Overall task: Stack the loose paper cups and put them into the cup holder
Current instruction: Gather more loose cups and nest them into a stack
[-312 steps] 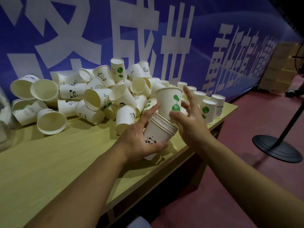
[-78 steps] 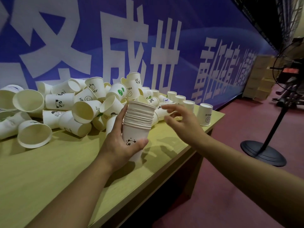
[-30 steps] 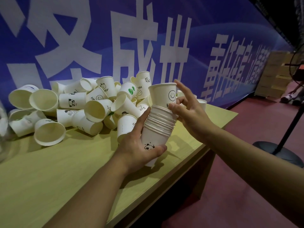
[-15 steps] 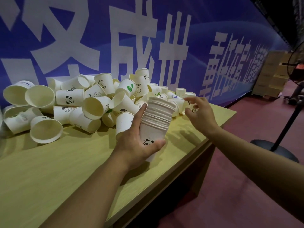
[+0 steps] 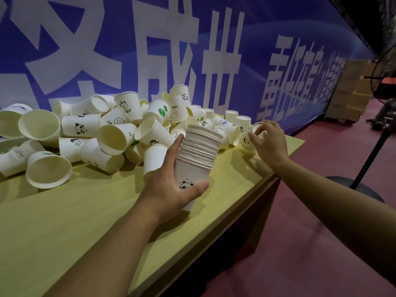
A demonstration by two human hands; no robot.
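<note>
1. The left hand (image 5: 171, 185) grips a stack of nested cups (image 5: 198, 155) around its lower part, thumb at the front near the panda print. The stack stands nearly upright, a little tilted to the right, with its open mouth up.
2. The right hand (image 5: 270, 142) is at the far right end of the table (image 5: 85, 211). Its fingers are curled around a single cup (image 5: 249, 139) that stands at the right edge of the pile of loose cups (image 5: 111, 133). I judge it is closing on this cup, but a firm hold is not clear.
3. This cup lies to the right of the stack's mouth and slightly beyond it, near but apart. The right hand is clearly the nearer one.
4. The next move probably brings the cup left and down along the stack's axis.
5. No cup holder is visible.
</note>
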